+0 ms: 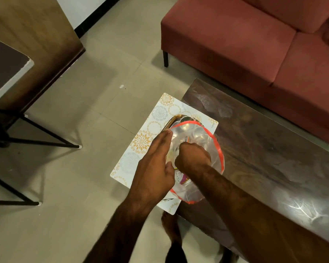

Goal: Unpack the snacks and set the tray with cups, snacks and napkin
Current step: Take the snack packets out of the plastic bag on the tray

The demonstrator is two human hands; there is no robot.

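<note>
Bag (215, 149): clear, red-rimmed, mouth held wide.
Left hand (156, 168): fingers pinching rim.
Right hand (193, 156): fisted inside.
Placemat (141, 141): corner print unreadable.

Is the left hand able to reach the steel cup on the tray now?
Probably not directly: the clear bag, held by the left hand, covers the cup.
</note>
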